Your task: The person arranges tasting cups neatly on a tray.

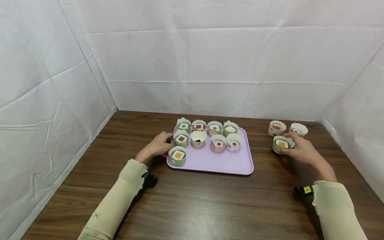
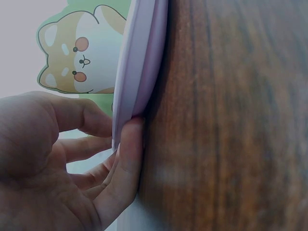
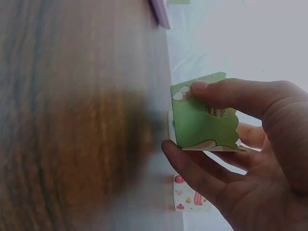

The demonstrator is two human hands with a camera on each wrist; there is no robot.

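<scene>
At its left edge, the lilac tray (image 1: 216, 161) is pinched by my left hand (image 1: 160, 144). In the left wrist view one finger lies under the rim of the tray (image 2: 139, 62) and others rest on top. A green paper baking cup (image 1: 178, 155) with an orange-topped white piece stands beside that hand on the tray. My right hand (image 1: 301, 150) holds another green paper cup (image 1: 276, 145) between thumb and fingers, right of the tray. Inside it sits a white piece with an orange square. The right wrist view shows this cup's (image 3: 204, 120) green side wall.
Several more paper cups fill the tray's back rows, among them a cream one (image 1: 198, 136) with a dark bit inside. Behind my right hand stand a cup with red and green (image 1: 276, 127) and a white cup (image 1: 301, 128). White sheeting (image 1: 216, 60) encloses the wooden table (image 1: 210, 200).
</scene>
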